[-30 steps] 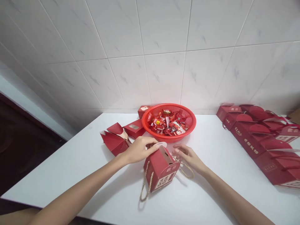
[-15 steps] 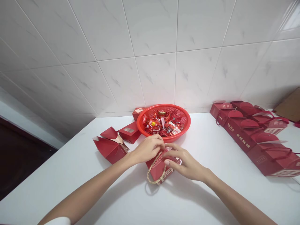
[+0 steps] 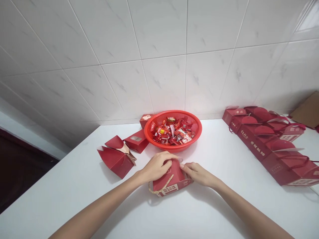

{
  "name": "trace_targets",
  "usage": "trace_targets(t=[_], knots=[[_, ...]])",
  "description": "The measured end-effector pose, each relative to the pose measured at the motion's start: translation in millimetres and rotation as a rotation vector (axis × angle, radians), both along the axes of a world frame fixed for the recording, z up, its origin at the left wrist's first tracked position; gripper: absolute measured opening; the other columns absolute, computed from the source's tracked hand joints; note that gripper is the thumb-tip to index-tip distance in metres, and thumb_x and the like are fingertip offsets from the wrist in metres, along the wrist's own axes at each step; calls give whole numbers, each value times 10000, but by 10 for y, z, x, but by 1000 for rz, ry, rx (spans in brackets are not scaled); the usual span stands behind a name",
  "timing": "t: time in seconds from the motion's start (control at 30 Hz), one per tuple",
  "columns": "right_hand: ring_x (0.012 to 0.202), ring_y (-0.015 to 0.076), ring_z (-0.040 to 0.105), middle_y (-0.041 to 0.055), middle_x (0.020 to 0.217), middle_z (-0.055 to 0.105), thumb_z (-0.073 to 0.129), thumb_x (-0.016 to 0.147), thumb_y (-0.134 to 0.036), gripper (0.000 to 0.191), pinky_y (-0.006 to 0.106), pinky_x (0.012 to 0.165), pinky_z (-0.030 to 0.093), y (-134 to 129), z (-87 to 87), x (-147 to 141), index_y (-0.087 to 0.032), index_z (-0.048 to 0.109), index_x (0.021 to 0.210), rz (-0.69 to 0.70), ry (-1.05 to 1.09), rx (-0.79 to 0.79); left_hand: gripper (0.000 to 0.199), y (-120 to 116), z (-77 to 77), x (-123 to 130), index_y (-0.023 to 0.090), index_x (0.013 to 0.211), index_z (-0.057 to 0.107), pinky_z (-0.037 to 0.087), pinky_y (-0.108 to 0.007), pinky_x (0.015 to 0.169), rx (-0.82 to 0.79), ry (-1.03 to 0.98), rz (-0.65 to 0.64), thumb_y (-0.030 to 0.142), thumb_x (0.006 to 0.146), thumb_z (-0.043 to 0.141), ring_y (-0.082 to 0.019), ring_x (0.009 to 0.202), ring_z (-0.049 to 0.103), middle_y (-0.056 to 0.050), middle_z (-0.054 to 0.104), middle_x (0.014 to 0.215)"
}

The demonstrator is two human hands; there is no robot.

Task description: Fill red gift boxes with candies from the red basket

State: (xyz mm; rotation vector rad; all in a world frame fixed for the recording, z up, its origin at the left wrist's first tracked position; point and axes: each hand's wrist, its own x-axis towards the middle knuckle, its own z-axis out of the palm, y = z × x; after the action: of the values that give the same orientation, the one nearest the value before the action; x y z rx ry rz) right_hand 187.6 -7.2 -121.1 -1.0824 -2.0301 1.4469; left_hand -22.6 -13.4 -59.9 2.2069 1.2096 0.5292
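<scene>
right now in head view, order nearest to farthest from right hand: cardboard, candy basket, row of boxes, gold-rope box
1. Gold-rope box, touching the right hand
2. Candy basket, just behind, toward the wall
3. Row of boxes, to the right
4. Cardboard, far right, by the wall

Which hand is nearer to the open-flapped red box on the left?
Left. The left hand is right of the open-flapped box, on the rope-handled box; the right hand is farther off, at the latter's right side.
</scene>
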Motion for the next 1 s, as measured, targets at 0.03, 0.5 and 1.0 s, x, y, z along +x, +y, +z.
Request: trace_targets(t=[0.03,0.5,1.0], knots=[[574,138,488,6,602,542,332,914,-716,635,265,571,416,-6,3,1,-184,515,621,-5,39,-39,462,-3,3,1,238,1177,706,464,-318,965,1,-5,2,84,862,406,-188,1056,635,-40,699,1175],[660,181,633,34,777,721,482,921,-311,266,293,620,480,-249,787,116,-227,695,787,-171,-14,468,429,-171,314,55,178,680,668,496,-317,795,-6,-131,116,403,965,439,-172,795,598,-55,650,936],[674,166,608,19,847,676,526,883,-328,153,315,658,512,-104,411,348,-222,619,939,-156,-32,203,881,-67,122,-594,305,1509,344,367,-474,1105,-606,-346,-98,314,723,741,-300,1374,416,-88,436,1515]])
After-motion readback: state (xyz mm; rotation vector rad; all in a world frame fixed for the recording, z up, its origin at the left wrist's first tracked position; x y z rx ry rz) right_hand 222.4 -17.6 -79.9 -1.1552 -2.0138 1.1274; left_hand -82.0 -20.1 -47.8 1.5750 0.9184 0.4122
